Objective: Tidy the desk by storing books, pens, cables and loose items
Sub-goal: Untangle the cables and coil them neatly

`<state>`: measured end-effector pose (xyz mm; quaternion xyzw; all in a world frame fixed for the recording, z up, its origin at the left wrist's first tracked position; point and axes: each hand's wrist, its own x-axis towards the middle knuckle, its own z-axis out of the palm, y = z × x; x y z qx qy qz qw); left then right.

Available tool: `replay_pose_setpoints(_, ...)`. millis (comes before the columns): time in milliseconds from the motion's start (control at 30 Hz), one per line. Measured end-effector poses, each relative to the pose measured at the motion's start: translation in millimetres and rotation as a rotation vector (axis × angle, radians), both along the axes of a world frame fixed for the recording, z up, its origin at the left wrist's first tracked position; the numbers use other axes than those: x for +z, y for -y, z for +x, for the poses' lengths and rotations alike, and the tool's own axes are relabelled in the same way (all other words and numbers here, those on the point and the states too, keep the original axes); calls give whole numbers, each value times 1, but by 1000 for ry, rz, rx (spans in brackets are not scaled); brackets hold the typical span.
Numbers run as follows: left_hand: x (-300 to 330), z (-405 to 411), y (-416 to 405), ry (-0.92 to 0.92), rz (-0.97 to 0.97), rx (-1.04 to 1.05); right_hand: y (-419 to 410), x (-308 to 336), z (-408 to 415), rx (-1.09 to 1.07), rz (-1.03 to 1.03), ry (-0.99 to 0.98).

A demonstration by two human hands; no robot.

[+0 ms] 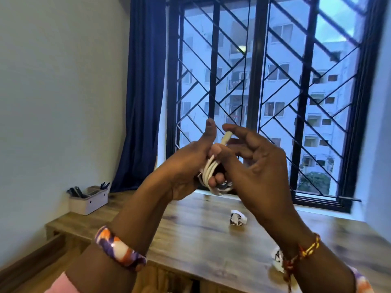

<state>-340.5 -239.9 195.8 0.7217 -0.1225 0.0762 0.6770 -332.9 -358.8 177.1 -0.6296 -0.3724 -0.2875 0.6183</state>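
A white cable [209,170] wound into a small coil is held up in front of me, above the wooden desk [190,235]. My left hand [188,168] grips the coil, fingers curled round its loops and thumb raised. My right hand [254,163] pinches the cable's loose end, whose white plug sticks up between the fingers. Part of the coil is hidden behind both hands.
A crumpled paper ball [238,217] lies on the desk's middle, and another [278,261] sits behind my right wrist. A pale organiser box [88,199] with dark pens stands at the desk's far left by the wall. A barred window [264,98] and blue curtain [141,92] are behind.
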Motion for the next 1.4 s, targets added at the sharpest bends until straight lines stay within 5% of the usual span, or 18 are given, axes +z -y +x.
replay_pose_setpoints(233,3,28,-18,258,-238,311,-28,20,33,189,49,-12)
replay_pose_setpoints(433,3,41,-61,551,-30,569,-83,34,72,199,67,28)
replay_pose_setpoints(733,-10,48,-109,571,139,570,-128,35,105,219,28,44)
replay_pose_setpoints(967,-8,69,-119,387,15,328,-124,36,130,186,-4,68)
replay_pose_setpoints(1133,-1,100,-105,344,221,333,-105,31,155,123,39,29)
replay_pose_setpoints(1300,-7,158,-51,519,583,774,-76,30,181,93,126,-34)
replay_pose_setpoints(1400,-12,189,-18,696,615,870,-45,34,202,151,230,-212)
